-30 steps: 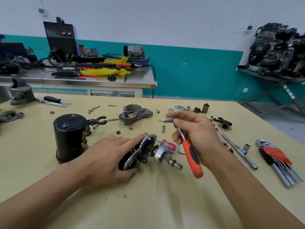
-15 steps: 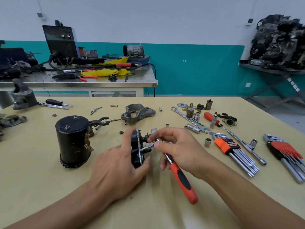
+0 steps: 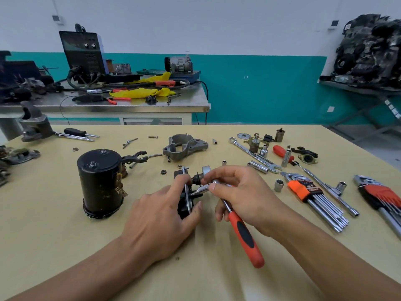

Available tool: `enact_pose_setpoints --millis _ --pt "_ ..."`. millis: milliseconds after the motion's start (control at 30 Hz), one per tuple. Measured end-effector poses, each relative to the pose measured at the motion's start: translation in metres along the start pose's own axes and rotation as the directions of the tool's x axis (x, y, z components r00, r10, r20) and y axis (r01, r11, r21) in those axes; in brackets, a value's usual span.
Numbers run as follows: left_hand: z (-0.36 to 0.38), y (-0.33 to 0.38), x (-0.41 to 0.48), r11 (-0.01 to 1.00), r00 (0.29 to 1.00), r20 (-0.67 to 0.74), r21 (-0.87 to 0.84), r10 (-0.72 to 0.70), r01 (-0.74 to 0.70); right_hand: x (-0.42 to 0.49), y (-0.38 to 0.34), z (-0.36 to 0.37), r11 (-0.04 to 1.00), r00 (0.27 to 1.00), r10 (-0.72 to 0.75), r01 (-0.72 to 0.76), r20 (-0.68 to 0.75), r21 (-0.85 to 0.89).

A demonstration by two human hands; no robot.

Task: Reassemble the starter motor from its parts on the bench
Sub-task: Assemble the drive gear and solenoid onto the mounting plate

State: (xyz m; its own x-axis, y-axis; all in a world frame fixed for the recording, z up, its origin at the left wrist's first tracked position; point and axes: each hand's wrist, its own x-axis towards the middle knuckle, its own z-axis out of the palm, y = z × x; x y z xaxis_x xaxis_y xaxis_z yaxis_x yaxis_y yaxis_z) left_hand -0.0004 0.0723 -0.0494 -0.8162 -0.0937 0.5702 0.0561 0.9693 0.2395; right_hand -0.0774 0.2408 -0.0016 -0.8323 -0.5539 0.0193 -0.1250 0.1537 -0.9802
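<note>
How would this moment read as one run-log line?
left hand: grips black end plate assembly | right hand: pinches small bit, holds ratchet | black motor body: upright, apart

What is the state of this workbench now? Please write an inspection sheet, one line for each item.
Surface: tan bench, parts and tools spread over it.
Job's things: black motor body upright, left; grey nose housing behind; end-plate assembly on edge at centre.
Clutter: hex key sets, loose sockets, spanner at right.
Hands: left hand grips the end-plate assembly; right hand holds the ratchet, its tip at the assembly.
Cables: black leads on the steel table behind.
Surroundings: teal wall, engine on a stand at right.
</note>
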Motion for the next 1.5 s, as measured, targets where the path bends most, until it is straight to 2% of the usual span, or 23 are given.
enact_pose_setpoints --millis 267,367,467,600,667,767,900,1033,1167,1267,1367,1500 --pt "-0.002 0.003 -0.001 0.997 0.998 0.038 -0.040 -0.059 0.060 0.000 0.008 0.012 0.999 0.996 -0.046 0.047 -0.081 0.007" --pt "-0.003 0.005 -0.001 0.995 0.995 0.053 -0.039 -0.088 0.090 -0.001 0.007 0.016 0.992 0.994 -0.066 0.075 -0.086 0.098" --pt "-0.002 0.008 0.000 0.993 0.992 0.057 -0.003 -0.114 0.114 0.000 0.005 0.016 0.983 0.997 -0.014 0.029 -0.079 0.184" --pt "0.001 0.008 0.001 0.990 0.988 0.062 -0.023 -0.139 0.140 0.003 0.001 0.009 0.915 0.996 0.087 -0.090 0.025 0.394" --pt "0.001 0.007 0.002 0.987 0.987 0.058 -0.043 -0.152 0.155 0.002 0.000 0.006 0.878 0.990 0.081 -0.124 0.112 0.462" --pt "0.000 0.004 0.003 0.985 0.985 0.063 -0.056 -0.160 0.163 0.002 0.003 0.004 0.920 0.984 0.026 -0.092 0.175 0.381" --pt "0.000 0.003 0.004 0.981 0.982 0.065 -0.067 -0.178 0.182 0.004 0.008 0.003 0.962 0.986 -0.047 0.001 0.158 0.275" --pt "-0.001 0.004 0.004 0.984 0.983 0.074 -0.049 -0.166 0.170 0.005 0.007 0.001 0.988 0.983 -0.133 0.122 0.130 0.092" --pt "-0.005 0.006 0.005 0.993 0.992 0.080 -0.052 -0.103 0.107 0.011 0.008 0.000 0.959 0.976 -0.218 0.216 0.008 -0.182" --pt "-0.006 0.008 0.006 0.999 0.997 0.076 -0.033 -0.003 0.005 0.015 0.013 0.001 0.940 0.979 -0.172 0.131 -0.107 -0.314" --pt "-0.007 0.006 0.008 0.998 0.994 0.100 -0.045 0.049 -0.044 0.015 0.017 0.000 0.963 0.987 -0.092 0.055 -0.131 -0.262" --pt "-0.007 -0.002 0.009 0.999 0.988 0.155 -0.050 0.014 -0.007 0.009 0.017 -0.001 0.988 0.997 -0.080 0.080 0.006 -0.130"
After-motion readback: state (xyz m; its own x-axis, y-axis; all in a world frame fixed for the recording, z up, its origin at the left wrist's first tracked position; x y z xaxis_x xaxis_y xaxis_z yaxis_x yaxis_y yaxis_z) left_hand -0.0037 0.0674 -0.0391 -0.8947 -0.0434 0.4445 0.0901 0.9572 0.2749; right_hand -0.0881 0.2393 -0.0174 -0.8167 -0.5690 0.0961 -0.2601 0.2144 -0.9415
